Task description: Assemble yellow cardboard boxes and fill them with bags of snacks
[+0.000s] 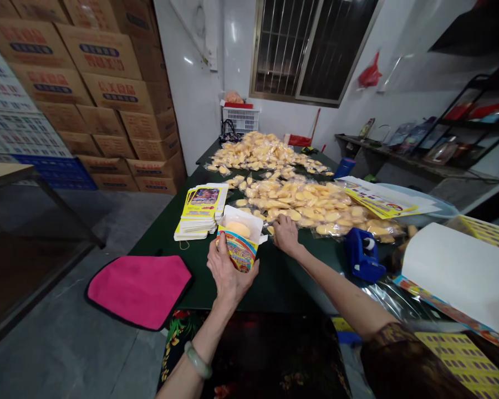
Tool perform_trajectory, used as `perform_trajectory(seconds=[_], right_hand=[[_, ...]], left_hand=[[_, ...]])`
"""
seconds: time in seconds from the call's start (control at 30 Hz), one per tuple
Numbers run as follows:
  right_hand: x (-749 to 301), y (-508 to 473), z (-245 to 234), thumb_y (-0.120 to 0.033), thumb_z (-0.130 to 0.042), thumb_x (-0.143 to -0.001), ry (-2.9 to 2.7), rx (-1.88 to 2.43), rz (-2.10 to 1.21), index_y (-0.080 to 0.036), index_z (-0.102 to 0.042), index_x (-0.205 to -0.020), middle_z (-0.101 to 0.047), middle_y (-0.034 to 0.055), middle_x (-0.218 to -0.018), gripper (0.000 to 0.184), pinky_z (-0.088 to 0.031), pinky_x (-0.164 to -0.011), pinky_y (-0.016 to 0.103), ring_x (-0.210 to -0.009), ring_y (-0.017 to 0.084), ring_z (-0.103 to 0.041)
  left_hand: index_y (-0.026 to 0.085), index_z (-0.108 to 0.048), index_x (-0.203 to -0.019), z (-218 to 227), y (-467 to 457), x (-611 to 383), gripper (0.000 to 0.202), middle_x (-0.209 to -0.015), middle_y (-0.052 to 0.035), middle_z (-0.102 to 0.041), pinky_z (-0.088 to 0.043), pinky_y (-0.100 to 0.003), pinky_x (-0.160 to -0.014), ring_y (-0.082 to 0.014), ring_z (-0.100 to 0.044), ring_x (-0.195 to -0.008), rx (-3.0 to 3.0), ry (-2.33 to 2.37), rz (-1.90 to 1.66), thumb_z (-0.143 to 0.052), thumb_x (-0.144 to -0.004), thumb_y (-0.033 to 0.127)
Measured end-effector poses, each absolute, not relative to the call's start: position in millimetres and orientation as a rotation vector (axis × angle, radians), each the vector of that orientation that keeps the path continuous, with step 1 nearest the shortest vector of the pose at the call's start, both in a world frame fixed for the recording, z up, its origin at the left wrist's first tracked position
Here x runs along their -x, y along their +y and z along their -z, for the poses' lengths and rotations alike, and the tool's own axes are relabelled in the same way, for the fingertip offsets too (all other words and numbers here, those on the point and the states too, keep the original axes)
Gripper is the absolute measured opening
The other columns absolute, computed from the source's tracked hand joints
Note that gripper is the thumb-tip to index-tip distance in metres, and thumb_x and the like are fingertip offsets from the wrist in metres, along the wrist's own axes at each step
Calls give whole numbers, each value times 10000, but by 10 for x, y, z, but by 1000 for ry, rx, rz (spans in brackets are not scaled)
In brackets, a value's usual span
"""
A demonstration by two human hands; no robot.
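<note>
My left hand [232,271] is wrapped round a small printed carton [240,249] with its top flaps open. A pale yellow oval piece [237,228] shows inside the carton's mouth. At the near edge of the pile of clear-wrapped yellow oval pieces [299,194], my right hand [286,235] has its fingers curled down; whatever they pinch is hidden. Left of the carton lies a stack of flat yellow-and-white cartons [203,208]. A second heap of wrapped pieces [261,149] spreads farther back on the dark green table [158,238].
A blue tape dispenser [363,255] stands right of my right arm. Printed sheets [382,199] and a large open box [457,271] lie farther right. A pink cloth [141,285] hangs at the table's left edge. Brown cartons [108,77] are stacked along the left wall.
</note>
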State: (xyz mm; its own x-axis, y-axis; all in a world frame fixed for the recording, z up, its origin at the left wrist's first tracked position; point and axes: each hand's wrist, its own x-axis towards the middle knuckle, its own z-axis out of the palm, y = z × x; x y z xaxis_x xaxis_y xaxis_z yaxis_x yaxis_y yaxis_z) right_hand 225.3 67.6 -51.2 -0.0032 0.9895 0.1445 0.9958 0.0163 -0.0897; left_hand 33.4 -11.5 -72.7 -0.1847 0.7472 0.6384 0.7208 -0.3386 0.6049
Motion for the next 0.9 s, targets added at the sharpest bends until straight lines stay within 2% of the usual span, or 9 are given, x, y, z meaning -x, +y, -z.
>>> perform_trajectory(seconds=[0.1,0.2,0.3,0.37,0.6,0.67,0.73,0.8,0.9], right_hand=[[-2276,775,497,-62,-558,-708,-2276,1920,-26,-82,-611,-1049,-452,198,-1268,345,-329,-980,372,-1179,298,-392],[-2351,919,500,-65,-577,-665,-2358,1819,-230,-107,-640,-865,-559,119,-1051,214,-405,-844,285,-957,208,-512],[-2444,986,497,-113,-629,-620,-2358,1730,-457,-135,-616,-680,-579,31,-889,65,-423,-695,214,-767,133,-529],[-2511,968,466,-132,-652,-594,-2305,1675,-549,-143,-593,-629,-580,2,-824,69,-422,-663,197,-735,118,-529],[-2752,529,-181,-389,-501,-772,-1847,1538,-415,-192,-435,-793,-483,-18,-710,209,-389,-588,219,-634,108,-455],[-2713,302,-500,-453,-566,-739,-1735,1339,-475,-207,-416,-876,-494,-26,-733,320,-388,-574,217,-620,102,-460],[-2587,81,-780,-449,-659,-677,-1762,1201,-590,-217,-428,-920,-506,-38,-701,408,-370,-538,211,-581,101,-461],[-2406,-84,-964,-383,-667,-671,-1960,1243,-574,-208,-473,-866,-507,-40,-646,326,-335,-515,204,-553,99,-450],[-2140,-199,-1056,-241,-596,-701,-2136,1507,-134,-191,-502,-772,-519,-23,-612,128,-266,-522,213,-556,106,-436]], left_hand=[[140,-193,-1430,746,-111,-306,1049,-1317,-207,-364,-405,-536,-924,-405,-397,-1229,-2008,1768,-1584,-734,-593,467],[144,-178,-1435,760,-91,-290,1052,-1323,-206,-365,-405,-536,-926,-401,-401,-1228,-2032,1758,-1579,-729,-603,476],[142,-187,-1432,765,-69,-284,1059,-1315,-210,-376,-402,-537,-928,-401,-408,-1219,-2035,1750,-1567,-739,-590,470],[146,-193,-1430,767,-68,-281,1066,-1312,-209,-378,-400,-536,-929,-401,-410,-1217,-2019,1747,-1569,-747,-577,468],[147,-205,-1424,716,-141,-352,1039,-1308,-202,-378,-397,-514,-918,-386,-426,-1191,-2023,1776,-1641,-742,-577,422],[140,-238,-1411,674,-164,-403,1004,-1302,-214,-379,-393,-509,-902,-389,-442,-1161,-2087,1806,-1619,-738,-583,409],[140,-274,-1394,636,-187,-448,964,-1291,-220,-384,-385,-505,-891,-394,-447,-1146,-2151,1831,-1580,-735,-586,392],[151,-298,-1383,615,-209,-477,933,-1284,-215,-386,-375,-498,-892,-392,-442,-1149,-2199,1833,-1559,-733,-591,382],[166,-298,-1383,622,-236,-485,924,-1284,-206,-378,-366,-486,-893,-383,-438,-1154,-2195,1826,-1593,-731,-599,395]])
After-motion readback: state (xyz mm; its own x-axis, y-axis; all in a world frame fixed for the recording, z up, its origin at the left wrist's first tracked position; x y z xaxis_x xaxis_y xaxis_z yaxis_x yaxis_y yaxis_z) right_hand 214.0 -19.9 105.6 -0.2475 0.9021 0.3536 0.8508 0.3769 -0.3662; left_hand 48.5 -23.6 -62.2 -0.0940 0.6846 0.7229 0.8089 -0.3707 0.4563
